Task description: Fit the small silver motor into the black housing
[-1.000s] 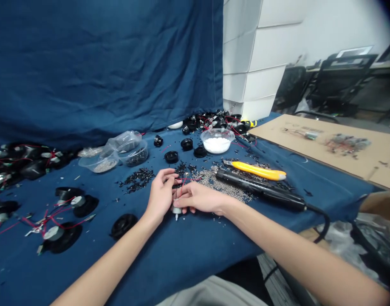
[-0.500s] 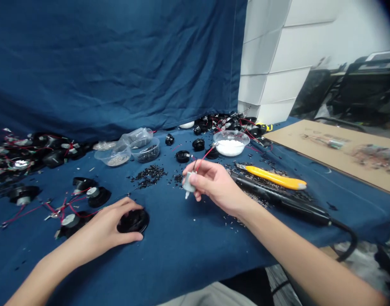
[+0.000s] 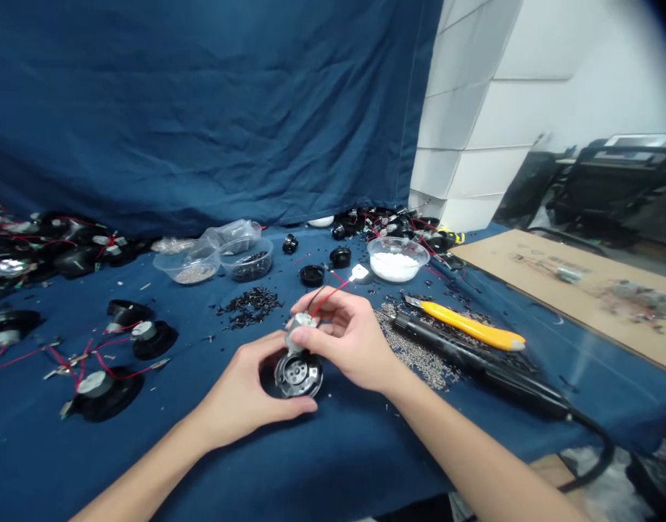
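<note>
My left hand (image 3: 251, 388) is closed around a round black plastic housing (image 3: 299, 375), whose open face with a disc-shaped inner part shows. Between the thumb and fingers of my right hand (image 3: 344, 341) is a small grey motor (image 3: 300, 328). A red and a dark wire run from it, and the red one leads toward a white connector (image 3: 358, 272). The motor's lower end is at the upper edge of the housing; whether they touch I cannot tell. To the left lie several black housings with motors fitted, one of them with a pale round motor (image 3: 95, 384).
A black electric screwdriver (image 3: 485, 373) and a yellow utility knife (image 3: 471, 326) lie at right among loose screws (image 3: 420, 360). Behind stand clear tubs, one holding white material (image 3: 392, 266). Black bits (image 3: 254, 306) are scattered mid-table. Wired assemblies (image 3: 66, 243) are heaped at back left.
My left hand has lifted the housing from the table, turned its open face up and moved right. My right hand has brought the motor down and left to it. The view has shifted slightly.
</note>
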Available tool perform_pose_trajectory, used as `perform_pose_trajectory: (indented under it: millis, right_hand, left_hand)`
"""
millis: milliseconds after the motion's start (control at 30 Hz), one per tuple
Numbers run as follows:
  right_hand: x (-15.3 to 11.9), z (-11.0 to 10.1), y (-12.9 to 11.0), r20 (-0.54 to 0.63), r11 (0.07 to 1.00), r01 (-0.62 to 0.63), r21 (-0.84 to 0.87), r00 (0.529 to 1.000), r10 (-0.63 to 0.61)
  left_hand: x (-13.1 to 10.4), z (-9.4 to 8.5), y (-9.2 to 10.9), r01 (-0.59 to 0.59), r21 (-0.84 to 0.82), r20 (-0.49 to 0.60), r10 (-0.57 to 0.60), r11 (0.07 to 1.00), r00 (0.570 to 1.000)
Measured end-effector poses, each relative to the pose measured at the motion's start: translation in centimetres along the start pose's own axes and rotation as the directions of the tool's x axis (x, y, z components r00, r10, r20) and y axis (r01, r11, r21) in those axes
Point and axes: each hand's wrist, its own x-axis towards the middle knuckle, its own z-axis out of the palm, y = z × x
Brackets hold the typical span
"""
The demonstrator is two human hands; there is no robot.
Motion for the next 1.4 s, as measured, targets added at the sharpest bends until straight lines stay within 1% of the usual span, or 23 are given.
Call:
perform_pose_trajectory:
  millis: [67,133,167,200,233,267,300,333,367,400,433,500,533,600,700,800,867,967,1033,1100,1200,1300,1400]
  right_hand:
    - [-0.3,0.0,-0.2,0.008,0.997,0.002,-0.082,1.000,-0.001]
    - [-0.4,0.0,-0.3,0.009,0.991,-0.003,-0.132,1.000,0.004]
    - [-0.3,0.0,-0.4,-0.002,0.990,-0.005,-0.138,1.000,0.004]
    - [-0.2,0.0,-0.4,-0.029,0.991,0.000,-0.132,1.000,-0.004]
    - [-0.2,0.0,-0.4,-0.071,0.993,0.013,-0.119,0.997,-0.021]
    - [-0.1,0.0,-0.4,-0.125,0.994,0.034,-0.108,0.991,-0.047]
    - [0.0,0.0,-0.4,-0.183,0.992,0.062,-0.106,0.980,-0.081]
    - [0.0,0.0,-0.4,-0.232,0.989,0.089,-0.117,0.966,-0.114]
    - [-0.1,0.0,-0.4,-0.263,0.984,0.111,-0.136,0.954,-0.144]
    - [-0.1,0.1,-0.4,-0.275,0.978,0.128,-0.164,0.946,-0.171]
    - [-0.2,0.2,-0.3,-0.266,0.969,0.142,-0.201,0.944,-0.194]
    - [-0.5,0.5,-0.2,-0.205,0.943,0.168,-0.289,0.951,-0.232]
    - [-0.6,0.6,-0.1,-0.167,0.927,0.180,-0.329,0.955,-0.244]
    - [-0.8,0.9,0.2,-0.107,0.901,0.196,-0.388,0.961,-0.256]
    - [-1.0,1.0,0.5,-0.073,0.881,0.205,-0.427,0.963,-0.259]
    - [-1.1,0.9,0.7,-0.080,0.863,0.205,-0.462,0.959,-0.271]
    - [-1.1,0.8,0.6,-0.121,0.868,0.219,-0.446,0.946,-0.301]
    - [-0.9,0.5,0.3,-0.227,0.900,0.232,-0.368,0.917,-0.329]
    - [-0.8,0.4,0.2,-0.275,0.922,0.216,-0.321,0.911,-0.309]
    - [-0.7,0.3,0.1,-0.278,0.938,0.192,-0.287,0.921,-0.273]
    - [-0.8,0.5,0.0,-0.233,0.945,0.176,-0.274,0.942,-0.243]
    - [-1.0,0.8,-0.1,-0.204,0.932,0.210,-0.296,0.939,-0.276]
    - [-1.3,1.0,-0.2,-0.164,0.912,0.254,-0.322,0.934,-0.318]
  left_hand:
    - [-0.3,-0.2,-0.2,-0.066,0.168,-0.056,0.077,0.984,0.995]
    - [-0.4,-0.4,-0.3,-0.064,0.207,-0.070,0.081,0.976,0.994]
    - [-0.4,-0.5,-0.4,-0.027,0.163,-0.082,0.041,0.986,0.996]
    - [-0.2,-0.5,-0.4,0.027,0.075,-0.105,-0.019,0.997,0.994]
    - [0.0,-0.5,-0.4,0.087,-0.060,-0.129,-0.094,0.994,0.987]
    - [0.2,-0.5,-0.4,0.147,-0.232,-0.133,-0.181,0.962,0.975]
    - [0.3,-0.4,-0.4,0.192,-0.421,-0.110,-0.260,0.887,0.959]
    - [0.5,-0.4,-0.3,0.223,-0.594,-0.062,-0.321,0.773,0.945]
    - [0.6,-0.4,-0.3,0.251,-0.727,0.007,-0.358,0.640,0.934]
    - [0.6,-0.4,-0.3,0.281,-0.814,0.085,-0.373,0.508,0.924]
    - [0.7,-0.4,-0.2,0.309,-0.865,0.155,-0.373,0.397,0.915]
    - [0.6,-0.4,-0.2,0.347,-0.905,0.249,-0.356,0.245,0.901]
    - [0.6,-0.3,-0.1,0.355,-0.914,0.274,-0.346,0.196,0.897]
    - [0.6,-0.3,-0.1,0.346,-0.928,0.286,-0.331,0.135,0.899]
    - [0.5,-0.2,-0.2,0.352,-0.929,0.303,-0.310,0.115,0.901]
    - [0.4,0.0,-0.2,0.360,-0.920,0.304,-0.298,0.153,0.905]
    - [0.3,-0.1,-0.2,0.305,-0.917,0.224,-0.301,0.258,0.927]
    - [0.2,-0.3,0.0,0.171,-0.874,0.031,-0.300,0.455,0.953]
    - [0.2,-0.5,0.2,0.147,-0.855,-0.016,-0.309,0.498,0.951]
    - [0.2,-0.6,0.2,0.178,-0.865,0.013,-0.334,0.469,0.943]
    - [0.2,-0.4,0.2,0.240,-0.887,0.104,-0.335,0.396,0.937]
    - [0.1,-0.1,0.2,0.296,-0.894,0.197,-0.298,0.337,0.934]
    - [0.0,0.1,0.4,0.329,-0.894,0.250,-0.271,0.305,0.930]
